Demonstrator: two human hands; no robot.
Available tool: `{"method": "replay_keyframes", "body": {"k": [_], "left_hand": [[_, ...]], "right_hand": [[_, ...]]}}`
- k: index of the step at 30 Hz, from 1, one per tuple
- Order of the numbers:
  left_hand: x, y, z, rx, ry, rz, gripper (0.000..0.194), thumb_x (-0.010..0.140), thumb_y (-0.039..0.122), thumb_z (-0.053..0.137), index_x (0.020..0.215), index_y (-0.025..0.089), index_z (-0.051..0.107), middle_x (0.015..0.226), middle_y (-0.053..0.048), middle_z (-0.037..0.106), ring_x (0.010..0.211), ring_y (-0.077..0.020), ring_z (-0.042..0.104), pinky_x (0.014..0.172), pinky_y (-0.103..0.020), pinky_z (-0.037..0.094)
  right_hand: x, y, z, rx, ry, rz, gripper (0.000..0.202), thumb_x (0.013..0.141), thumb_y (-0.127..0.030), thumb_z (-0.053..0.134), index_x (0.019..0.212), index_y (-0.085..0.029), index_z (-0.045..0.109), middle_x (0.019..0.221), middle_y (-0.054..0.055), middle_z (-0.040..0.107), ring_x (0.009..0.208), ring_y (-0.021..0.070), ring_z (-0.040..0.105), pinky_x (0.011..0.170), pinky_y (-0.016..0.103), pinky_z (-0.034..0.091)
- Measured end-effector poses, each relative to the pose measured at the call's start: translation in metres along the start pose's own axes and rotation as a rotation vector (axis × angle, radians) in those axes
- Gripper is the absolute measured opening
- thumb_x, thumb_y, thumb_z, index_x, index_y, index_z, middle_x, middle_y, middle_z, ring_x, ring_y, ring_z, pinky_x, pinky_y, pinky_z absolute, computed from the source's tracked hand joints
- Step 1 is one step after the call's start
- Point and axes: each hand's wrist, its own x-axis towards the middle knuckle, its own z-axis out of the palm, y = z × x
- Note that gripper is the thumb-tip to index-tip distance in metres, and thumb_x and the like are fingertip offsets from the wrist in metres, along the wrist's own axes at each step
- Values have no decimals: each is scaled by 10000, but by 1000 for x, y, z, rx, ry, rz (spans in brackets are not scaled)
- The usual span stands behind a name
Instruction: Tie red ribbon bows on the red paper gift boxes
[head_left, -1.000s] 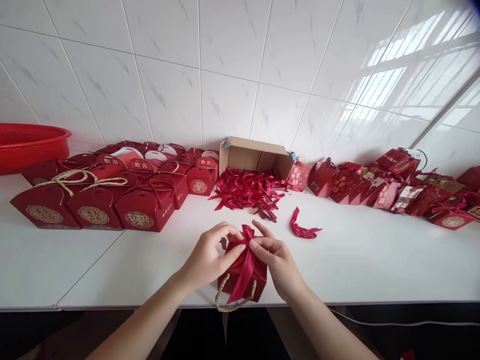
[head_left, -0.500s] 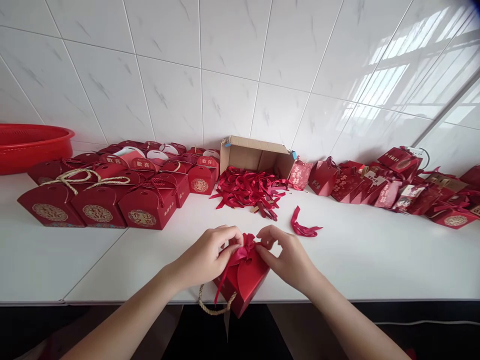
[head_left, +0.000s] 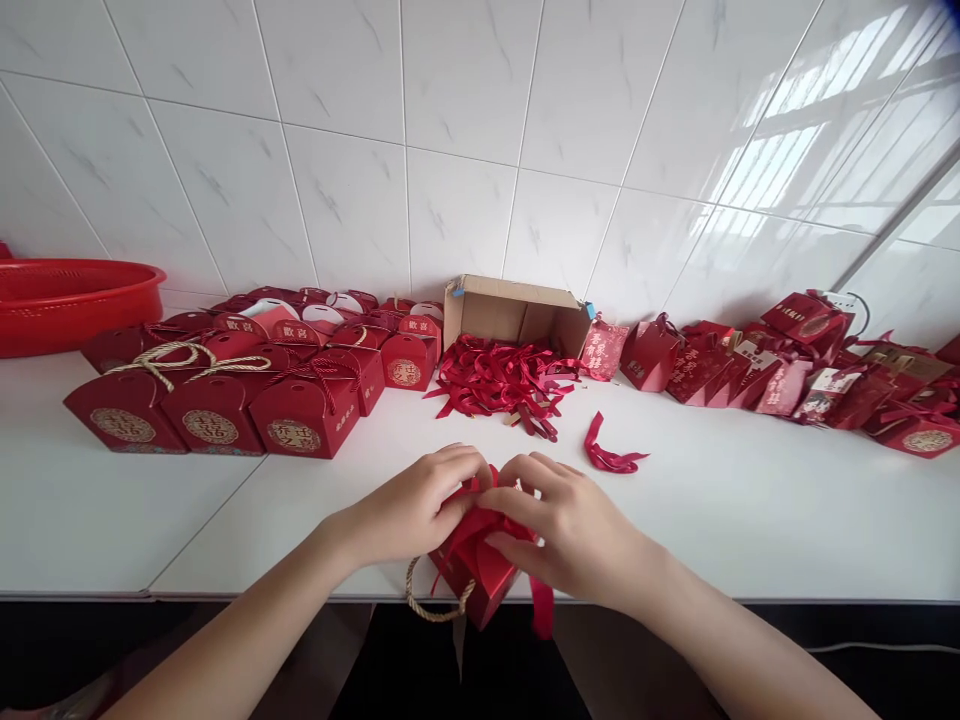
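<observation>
Where both hands (head_left: 412, 505) (head_left: 581, 525) half-curl, they touch ribbon (head_left: 542, 608).

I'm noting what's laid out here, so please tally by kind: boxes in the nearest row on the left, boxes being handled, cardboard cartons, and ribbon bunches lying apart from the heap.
Nearest-row boxes: 3
Handled box: 1
Cardboard carton: 1
Separate ribbon bunch: 1
Total: 6

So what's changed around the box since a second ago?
The box has turned, one corner now towards the person, its rope handle shifted left. A ribbon end now hangs at the right. The right hand has moved left across the box top; fingers hide any new hold. Unchanged: left hand at the top, loose ribbon on the table.
</observation>
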Motion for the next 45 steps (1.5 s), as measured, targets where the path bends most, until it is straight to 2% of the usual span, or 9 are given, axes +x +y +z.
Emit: {"method": "replay_keyframes", "body": {"k": [5, 10, 15, 18, 20, 26, 34, 39, 45], "left_hand": [[4, -4, -4, 11, -33, 22, 183, 854, 104, 430, 824, 211, 575, 843, -10, 614, 791, -165, 563, 729, -262, 443], [10, -10, -8, 74, -12, 42, 202, 846, 71, 424, 814, 214, 563, 848, -9, 606, 812, -170, 563, 739, -265, 429], [12, -7, -11, 119, -80, 65, 206, 876, 84, 409, 857, 214, 567, 894, -21, 605, 859, -176, 568, 771, -267, 430], [11, -4, -13, 137, -107, 88, 214, 899, 113, 411, 907, 221, 595, 934, -30, 607, 901, -182, 575, 799, -265, 428], [9, -3, -14, 141, -123, 92, 217, 907, 134, 416, 937, 227, 610, 960, -33, 610, 912, -184, 578, 805, -263, 427], [1, 0, -19, 139, -136, 46, 144, 872, 137, 451, 886, 208, 575, 921, -31, 587, 880, -182, 553, 769, -262, 433], [3, -5, -15, 117, -264, 27, 95, 845, 148, 494, 896, 216, 535, 1013, -41, 523, 1017, -204, 477, 870, -289, 425], [7, -13, -14, 9, -319, 3, 100, 838, 158, 500, 893, 221, 555, 1156, -49, 476, 1141, -210, 440, 979, -309, 386], [15, -18, -18, -138, -369, -25, 69, 827, 154, 477, 780, 205, 478, 1115, -34, 504, 1103, -197, 445, 953, -293, 392]], "right_hand": [[-7, 4, 22, -108, 177, -80, 175, 885, -124, 516, 911, -215, 663, 789, 53, 607, 676, 162, 503, 604, 284, 425], [-18, 9, 13, 147, 79, -106, 229, 812, -69, 556, 909, -230, 686, 911, 65, 615, 797, 181, 519, 697, 319, 466], [-13, 12, 8, 521, 144, 258, 273, 860, -181, 486, 1098, -206, 616, 1026, 95, 595, 879, 195, 586, 735, 343, 516], [-5, 16, 11, 661, -2, 501, 282, 904, -313, 486, 1155, -221, 577, 1020, 70, 642, 776, 167, 612, 642, 301, 515], [0, 18, 11, 718, -106, 523, 291, 880, -291, 532, 1162, -226, 562, 936, 38, 667, 716, 148, 603, 622, 281, 502], [0, 20, 5, 689, -181, 311, 199, 839, -120, 550, 999, -216, 621, 916, 12, 675, 750, 131, 583, 682, 264, 483], [-7, 27, 8, 471, -101, -53, 317, 871, -24, 452, 1029, -190, 672, 920, 85, 624, 825, 162, 565, 691, 276, 484], [-11, 29, 12, 374, -95, -115, 415, 855, -6, 452, 1114, -235, 681, 909, 81, 597, 810, 162, 535, 644, 256, 474], [-14, 30, 17, 226, -87, -182, 380, 847, -45, 507, 1093, -248, 714, 790, 57, 525, 724, 155, 473, 631, 260, 469]]}}
